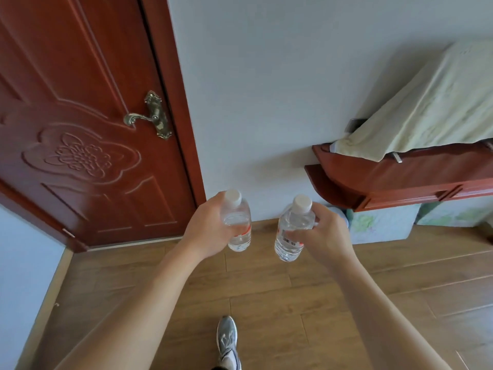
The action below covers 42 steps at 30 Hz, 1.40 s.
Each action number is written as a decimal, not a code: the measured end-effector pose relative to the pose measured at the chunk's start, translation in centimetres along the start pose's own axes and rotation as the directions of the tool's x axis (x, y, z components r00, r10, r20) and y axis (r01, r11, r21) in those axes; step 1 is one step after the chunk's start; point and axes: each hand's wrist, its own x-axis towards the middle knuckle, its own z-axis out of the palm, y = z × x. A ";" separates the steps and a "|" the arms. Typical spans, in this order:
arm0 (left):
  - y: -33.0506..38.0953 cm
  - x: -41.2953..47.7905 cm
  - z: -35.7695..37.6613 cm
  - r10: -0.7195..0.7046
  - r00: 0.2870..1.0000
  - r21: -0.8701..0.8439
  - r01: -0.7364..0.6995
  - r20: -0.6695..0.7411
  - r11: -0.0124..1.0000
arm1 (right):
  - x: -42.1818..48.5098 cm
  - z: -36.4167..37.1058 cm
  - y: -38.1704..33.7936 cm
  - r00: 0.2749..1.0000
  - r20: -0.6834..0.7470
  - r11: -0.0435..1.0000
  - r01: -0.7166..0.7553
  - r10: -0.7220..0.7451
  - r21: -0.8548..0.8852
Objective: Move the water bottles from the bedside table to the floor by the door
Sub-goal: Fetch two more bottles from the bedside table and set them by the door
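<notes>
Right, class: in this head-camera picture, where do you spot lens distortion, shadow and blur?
Head view: the wide lens bends the door; the cloth throws a soft shadow on the wall; the bottles in the left hand and right hand look slightly blurred.

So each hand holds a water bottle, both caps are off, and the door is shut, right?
Not quite: the caps are on. The head view shows a white cap on the left bottle, gripped by the left hand, and another on the right bottle, gripped by the right hand. The door is shut.
</notes>
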 end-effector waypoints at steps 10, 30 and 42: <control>-1.5 16.6 1.3 0.009 0.997 0.059 -0.013 0.073 0.998 | 13.9 0.9 -2.1 0.999 -0.015 0.999 -0.041 0.040 -0.032; -2.0 32.2 10.7 -0.233 0.972 0.041 0.234 -0.035 0.971 | 36.6 0.4 5.3 0.962 0.268 0.999 0.049 -0.049 0.005; -17.3 37.5 17.5 -0.244 0.969 0.087 0.247 -0.044 0.965 | 43.8 12.5 17.6 0.943 0.324 0.997 -0.064 0.072 -0.034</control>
